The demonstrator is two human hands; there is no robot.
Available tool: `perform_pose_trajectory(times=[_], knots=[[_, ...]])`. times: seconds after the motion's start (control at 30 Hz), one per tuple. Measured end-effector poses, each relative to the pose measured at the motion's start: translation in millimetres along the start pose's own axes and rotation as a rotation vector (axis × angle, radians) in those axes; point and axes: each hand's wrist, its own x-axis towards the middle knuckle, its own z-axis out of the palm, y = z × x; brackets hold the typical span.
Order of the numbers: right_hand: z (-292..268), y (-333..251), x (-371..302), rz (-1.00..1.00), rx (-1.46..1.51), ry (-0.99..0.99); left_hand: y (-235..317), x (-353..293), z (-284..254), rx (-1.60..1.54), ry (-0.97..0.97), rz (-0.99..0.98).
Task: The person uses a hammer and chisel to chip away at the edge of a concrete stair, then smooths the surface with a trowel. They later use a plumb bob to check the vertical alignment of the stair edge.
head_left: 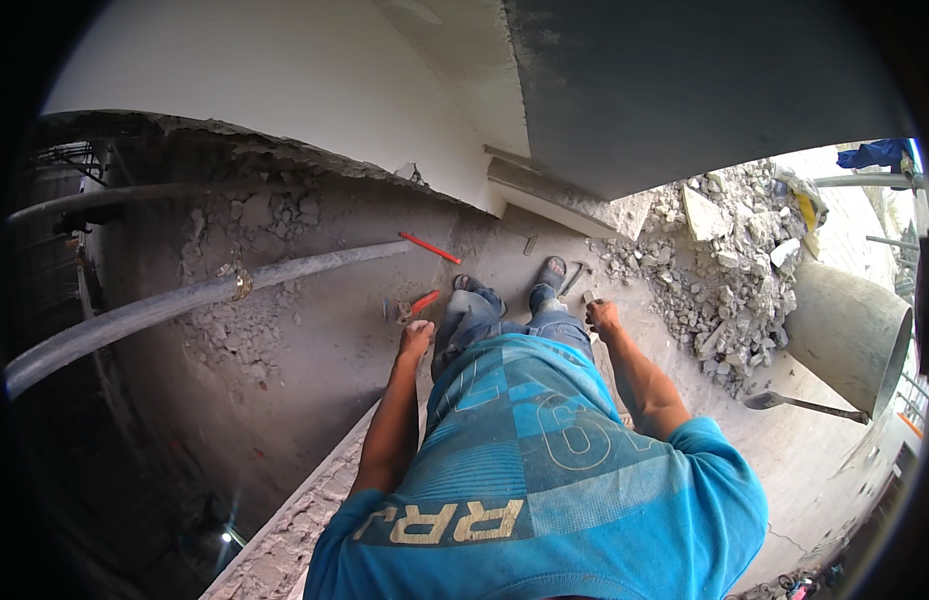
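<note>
My left hand (416, 338) is closed beside my left knee; whatever it holds, if anything, is hidden. Just beyond it lies an orange-red handled tool (424, 302), with a roundish grey piece (395, 311) at its end. My right hand (603, 315) is curled beside my right knee, with a small grey-brown piece (587, 297) showing at its fingers; its kind is too small to tell. On the floor by my right foot rests what looks like a hammer (576, 276). A long thin red tool (430, 248) lies ahead of my left foot.
Broken concrete rubble (719, 270) is heaped at right, with a large grey cylindrical container (849, 328) and a shovel (804, 405) nearby. A scaffold pipe (184, 305) crosses at left, over more rubble (239, 325). Ahead stands a white wall (284, 80) with a broken lower edge.
</note>
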Motion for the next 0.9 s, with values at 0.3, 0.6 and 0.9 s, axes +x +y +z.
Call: perform_pose_trajectory(times=[0.3, 0.6, 0.9], knots=[[44.8, 12.0, -33.8, 0.043, 0.123, 0.051, -44.2, 69.0, -35.8, 0.217, -0.192, 0.164], [58.4, -88.7, -156.6, -0.482, 0.448, 0.401, 27.3, 102.1, -122.4, 0.103, -0.332, -0.121], [41.6, 31.1, -335.4, -0.318, 0.069, 1.445, 53.2, 147.2, -130.3, 0.404, -0.482, -0.135]])
